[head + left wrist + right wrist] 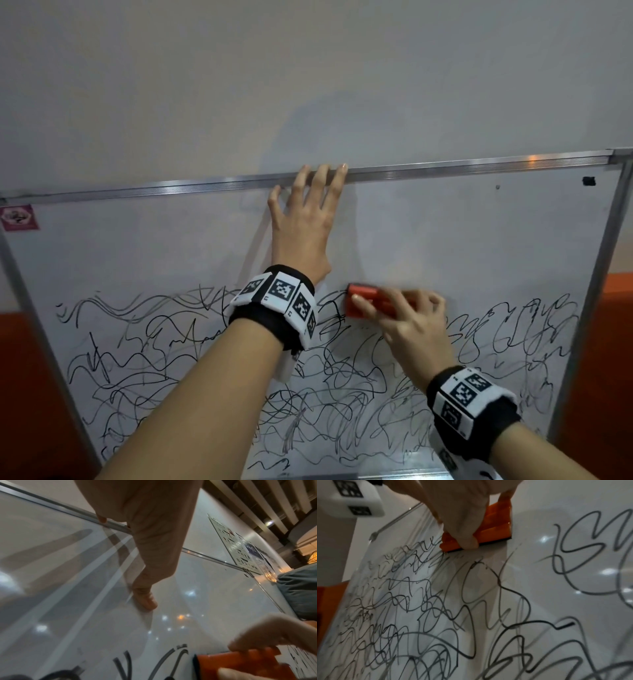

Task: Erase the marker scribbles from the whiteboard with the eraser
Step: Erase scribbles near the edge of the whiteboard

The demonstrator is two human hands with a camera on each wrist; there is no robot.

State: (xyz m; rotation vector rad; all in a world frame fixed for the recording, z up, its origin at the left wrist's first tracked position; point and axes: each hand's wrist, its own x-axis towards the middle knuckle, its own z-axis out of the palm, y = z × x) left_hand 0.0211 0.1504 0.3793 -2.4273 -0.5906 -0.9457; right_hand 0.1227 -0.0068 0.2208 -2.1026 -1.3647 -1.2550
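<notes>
A whiteboard (479,240) with a metal frame fills the head view; its upper half is bare and black marker scribbles (171,359) cover the lower half. My right hand (407,322) grips an orange eraser (363,301) and presses it flat on the board at the top edge of the scribbles. In the right wrist view the eraser (496,530) shows its dark felt against the board beside the scribbles (436,615). My left hand (305,219) lies flat on the board with straight fingers reaching the top frame rail. The left wrist view shows the left hand (150,540) and the eraser (240,665).
The board's top rail (479,169) and right frame edge (596,291) bound it. A pink sticker (19,218) sits at the top left corner and a small black mark (588,181) at the top right. An orange wall band (613,342) runs behind.
</notes>
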